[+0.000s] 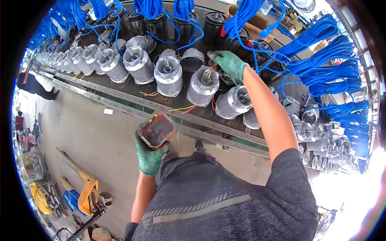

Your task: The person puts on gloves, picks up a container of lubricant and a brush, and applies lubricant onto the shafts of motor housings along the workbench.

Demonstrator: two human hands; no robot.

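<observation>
My right hand (229,65), in a green glove, is closed around a small brush (208,72). The brush points down into the open top of a silver motor housing (203,91), beside its central shaft; the bristles are hard to make out. Lower down, over the aisle, my gloved left hand (148,158) grips a squarish, reddish-brown stained tub (159,129) from below, with dark stuff inside. Yellow and red wires (183,109) stick out beneath the housing. Similar housings stand on either side, one (168,78) to the left and another (234,102) to the right.
A long workbench with a metal rail (120,103) curves across in front of me. Behind the housings stand black cylinders (214,25) and bundled blue cables (245,20). A yellow-and-blue hand truck (86,193) is at lower left. Another person's leg (40,89) shows at far left.
</observation>
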